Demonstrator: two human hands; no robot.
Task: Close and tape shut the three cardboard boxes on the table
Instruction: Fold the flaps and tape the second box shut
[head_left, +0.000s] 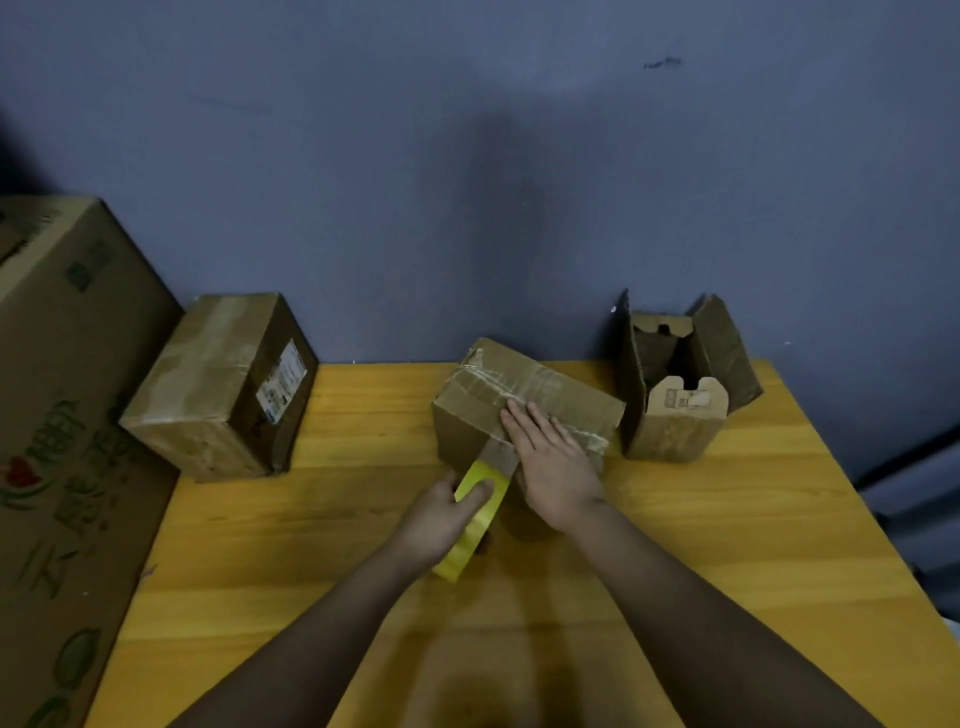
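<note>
A closed cardboard box (561, 387) sits in the middle of the wooden table (727, 545). My right hand (550, 457) presses flat on its top near the front edge, over a strip of tape. My left hand (447, 514) grips a yellow tape roll (475, 525) just in front of the box, and a strip of tape runs from the roll up the box's front face. A closed, taped box (218, 384) stands at the table's left. At the right a third box (680, 379) stands with its flaps open.
A large printed carton (62, 415) stands off the table's left side. A blue-grey wall (467, 182) rises right behind the table. The table's right edge drops off beside the open box.
</note>
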